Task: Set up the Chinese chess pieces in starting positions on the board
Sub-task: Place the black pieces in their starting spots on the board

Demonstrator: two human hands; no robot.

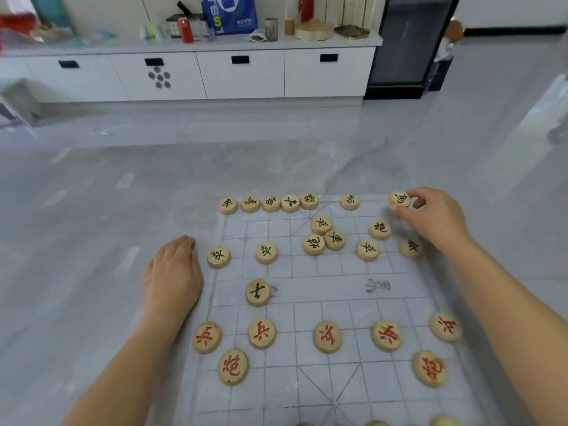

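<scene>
Right hand (436, 216) is pinching the horse (399, 199) on the board's (338, 287) far row, near the right corner. Left hand (173, 272) lies flat on the floor. Risk imo: my wrist clips the cannon (380, 230) just below and shoves it off its spot.

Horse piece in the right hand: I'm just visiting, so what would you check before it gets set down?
1. Grip: the right hand pinches the horse piece: ok.
2. Gap beside the right elephant free: ok.
3. The left hand off the grid, flat beside the board: ok.
4. Held piece resting or lifted: cannot tell.
5. Back-row gap beside the general filled: not ok; the stray advisor lies at the river.
6. The chariot and cannon placed: not ok, bunched mid-board.
</scene>
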